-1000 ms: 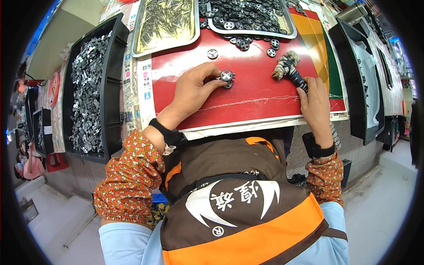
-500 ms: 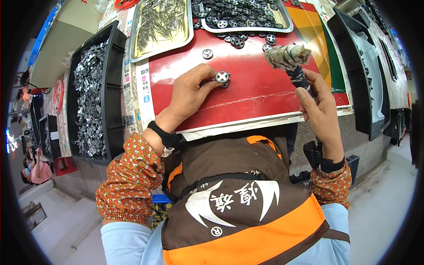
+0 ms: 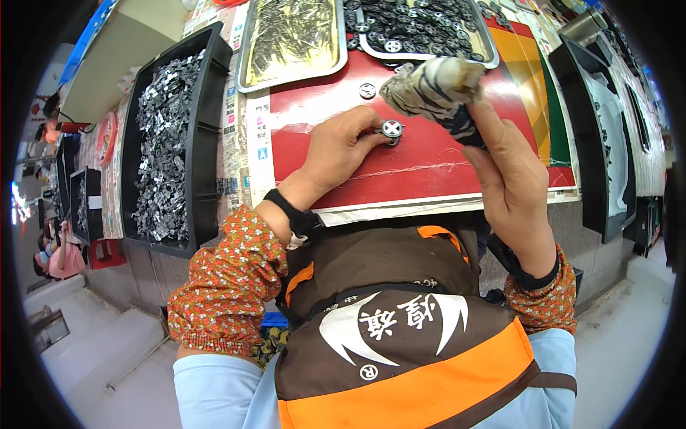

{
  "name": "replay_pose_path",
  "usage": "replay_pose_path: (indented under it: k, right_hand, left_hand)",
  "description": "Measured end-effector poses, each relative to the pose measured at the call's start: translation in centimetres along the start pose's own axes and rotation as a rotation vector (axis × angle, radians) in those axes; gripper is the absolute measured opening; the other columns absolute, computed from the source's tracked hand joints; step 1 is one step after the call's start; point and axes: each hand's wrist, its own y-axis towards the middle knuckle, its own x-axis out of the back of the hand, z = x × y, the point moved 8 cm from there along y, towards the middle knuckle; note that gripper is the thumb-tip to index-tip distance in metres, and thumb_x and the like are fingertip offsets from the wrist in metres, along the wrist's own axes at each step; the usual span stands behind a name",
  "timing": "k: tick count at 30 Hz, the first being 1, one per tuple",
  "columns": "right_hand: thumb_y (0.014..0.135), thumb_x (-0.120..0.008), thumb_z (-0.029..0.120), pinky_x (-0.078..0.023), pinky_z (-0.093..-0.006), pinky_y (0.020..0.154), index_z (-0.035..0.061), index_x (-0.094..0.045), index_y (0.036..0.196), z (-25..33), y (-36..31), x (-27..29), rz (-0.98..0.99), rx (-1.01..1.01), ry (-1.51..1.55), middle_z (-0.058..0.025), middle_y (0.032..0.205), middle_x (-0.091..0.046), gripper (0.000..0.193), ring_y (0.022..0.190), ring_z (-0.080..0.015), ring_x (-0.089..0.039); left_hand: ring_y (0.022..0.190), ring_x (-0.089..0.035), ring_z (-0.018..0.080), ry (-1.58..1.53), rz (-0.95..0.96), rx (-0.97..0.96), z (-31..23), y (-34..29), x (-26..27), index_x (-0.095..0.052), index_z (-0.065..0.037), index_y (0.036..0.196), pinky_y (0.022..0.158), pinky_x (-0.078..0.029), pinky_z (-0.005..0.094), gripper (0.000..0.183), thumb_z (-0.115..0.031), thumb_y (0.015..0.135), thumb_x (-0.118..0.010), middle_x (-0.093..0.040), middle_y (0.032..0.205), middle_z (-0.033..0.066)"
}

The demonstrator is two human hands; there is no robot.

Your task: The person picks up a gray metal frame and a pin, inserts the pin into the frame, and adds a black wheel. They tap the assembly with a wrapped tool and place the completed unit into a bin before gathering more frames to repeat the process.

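My left hand [image 3: 332, 146] pinches a small round black wheel-like part [image 3: 392, 129] with a silver cross on its face. It holds the part upright on the red board [image 3: 300, 107], and something dark shows just under it. In my right hand [image 3: 514, 179] is a hammer [image 3: 432, 89], its head bundled in pale cloth with dark bands and its handle dark. The hammer's head hangs above and to the right of the part, apart from it. A similar loose wheel part [image 3: 367, 91] lies just beyond my left fingers.
At the back stand a metal tray [image 3: 341, 50] of thin metal pins and another tray [image 3: 489, 43] heaped with black wheel parts, some spilled beside it. A black bin [image 3: 209, 150] of small dark metal pieces is at left. Another black bin [image 3: 594, 193] stands at right.
My right hand has raised the hammer closer to the camera and swung its head leftward, toward the held part. My left hand keeps its pinch; the whole view has shifted slightly.
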Motion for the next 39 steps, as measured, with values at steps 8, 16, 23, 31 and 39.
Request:
replay_pose_path:
  k: [8,16,23,31,39]
  right_hand:
    - [0.096,-0.072,0.010,-0.052,-0.0478,0.060,0.0315,-0.050,0.159,-2.6,-2.1,-3.7,0.198,-0.099,-0.316,-0.0086,0.082,-0.050,0.071,0.064,-0.0295,-0.062]
    - [0.086,-0.072,-0.012,-0.054,-0.0389,0.071,0.0023,-0.055,0.154,1.2,0.6,0.3,-0.093,0.127,-0.203,-0.0163,0.097,-0.064,0.072,0.078,-0.0299,-0.063]
    - [0.092,-0.074,0.002,-0.051,-0.0490,0.063,0.0207,-0.051,0.159,-2.9,-3.0,-4.5,0.138,-0.101,-0.266,-0.0115,0.086,-0.054,0.074,0.067,-0.0313,-0.060]
    - [0.095,-0.067,-0.007,-0.052,-0.0356,0.072,0.0148,-0.050,0.160,-1.8,-0.6,-1.4,-0.040,-0.066,-0.135,-0.0159,0.092,-0.057,0.071,0.075,-0.0307,-0.058]
    - [0.093,-0.073,0.004,-0.051,-0.0480,0.058,0.0287,-0.048,0.161,-1.5,-2.4,-4.2,0.226,-0.099,-0.383,-0.0100,0.081,-0.049,0.077,0.059,-0.0293,-0.058]
  left_hand:
    - [0.083,-0.073,0.0241,0.019,0.005,-0.021,-0.8,0.1,0.4,-0.075,-0.008,0.107,0.076,-0.058,0.0334,0.020,-0.009,0.088,-0.081,-0.076,0.096,0.0095]
    - [0.085,-0.072,0.0278,-0.006,0.028,0.019,-0.6,-0.1,0.7,-0.070,-0.009,0.097,0.073,-0.055,0.0386,0.013,-0.015,0.091,-0.078,-0.073,0.093,0.0065]
    - [0.078,-0.069,0.0252,0.002,-0.021,-0.064,-1.4,0.4,0.6,-0.072,-0.008,0.099,0.070,-0.054,0.0374,0.017,-0.013,0.087,-0.082,-0.071,0.090,0.0078]
    - [0.076,-0.067,0.0255,-0.008,0.006,-0.015,-0.9,0.0,0.8,-0.071,-0.008,0.098,0.068,-0.051,0.0377,0.016,-0.014,0.088,-0.081,-0.070,0.088,0.0076]
    - [0.082,-0.071,0.0282,0.004,0.009,-0.019,-0.9,0.2,0.6,-0.071,-0.011,0.096,0.070,-0.053,0.0400,0.011,-0.017,0.091,-0.078,-0.072,0.089,0.0067]
